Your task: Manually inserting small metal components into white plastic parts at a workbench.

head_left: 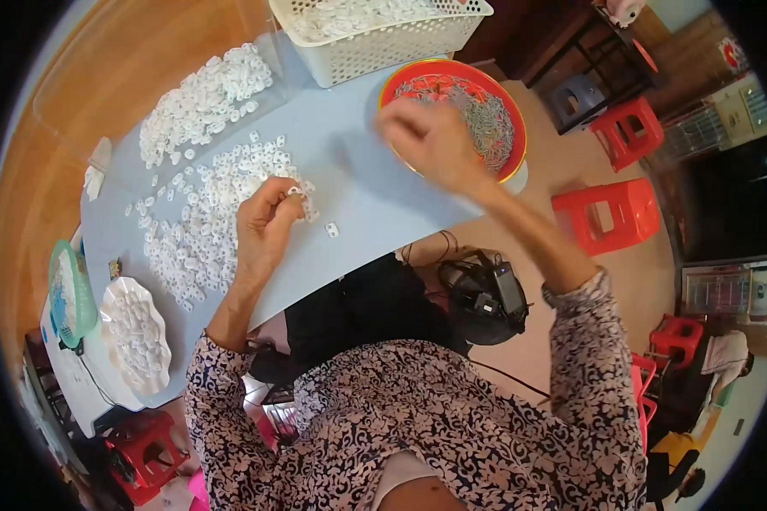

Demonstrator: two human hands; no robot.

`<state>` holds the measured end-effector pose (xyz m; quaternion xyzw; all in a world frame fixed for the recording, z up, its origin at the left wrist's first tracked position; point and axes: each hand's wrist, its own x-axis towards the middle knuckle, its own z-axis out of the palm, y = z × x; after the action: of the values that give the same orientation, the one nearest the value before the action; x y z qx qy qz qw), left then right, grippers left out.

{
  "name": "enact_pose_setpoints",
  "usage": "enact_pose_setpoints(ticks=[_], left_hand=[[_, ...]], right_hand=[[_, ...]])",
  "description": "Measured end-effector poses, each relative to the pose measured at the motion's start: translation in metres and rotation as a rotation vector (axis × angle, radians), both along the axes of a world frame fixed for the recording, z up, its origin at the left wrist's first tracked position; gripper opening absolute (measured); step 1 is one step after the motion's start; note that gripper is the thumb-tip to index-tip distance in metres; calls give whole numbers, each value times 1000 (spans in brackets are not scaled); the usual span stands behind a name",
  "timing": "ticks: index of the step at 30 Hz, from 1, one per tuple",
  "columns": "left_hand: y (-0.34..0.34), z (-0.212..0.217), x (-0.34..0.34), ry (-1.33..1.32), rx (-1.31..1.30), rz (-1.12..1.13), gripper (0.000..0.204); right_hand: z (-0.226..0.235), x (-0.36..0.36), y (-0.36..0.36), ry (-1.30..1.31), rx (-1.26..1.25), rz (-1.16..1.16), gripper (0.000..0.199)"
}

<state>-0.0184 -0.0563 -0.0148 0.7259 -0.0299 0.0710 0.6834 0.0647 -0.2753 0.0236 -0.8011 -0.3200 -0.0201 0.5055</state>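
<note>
Left hand [264, 223]: over the table [366, 192]; fingertips pinch a small white ring [294, 192] above the scattered white pieces [200, 217]
Right hand [426, 140]: blurred at the red bowl [510, 111] rim; fingers curled, grip cannot be told
Bowl: holds thin metal clips [477, 106]; beside a white basket [383, 38]

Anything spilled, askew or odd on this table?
Nothing stands out. One small white plastic ring lies apart from the loose white pieces on the pale blue table, near its edge, but the work looks orderly.
</note>
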Motion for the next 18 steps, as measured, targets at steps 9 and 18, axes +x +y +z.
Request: enact_pose_setpoints(ticks=[9, 18], left_hand=[[-6, -2, 1, 42, 114, -10, 6], [-19, 17, 0, -434, 590, -254, 22]], right_hand=[[-13, 124, -84, -414, -370, -270, 8], [-17, 115, -71, -258, -330, -111, 15]])
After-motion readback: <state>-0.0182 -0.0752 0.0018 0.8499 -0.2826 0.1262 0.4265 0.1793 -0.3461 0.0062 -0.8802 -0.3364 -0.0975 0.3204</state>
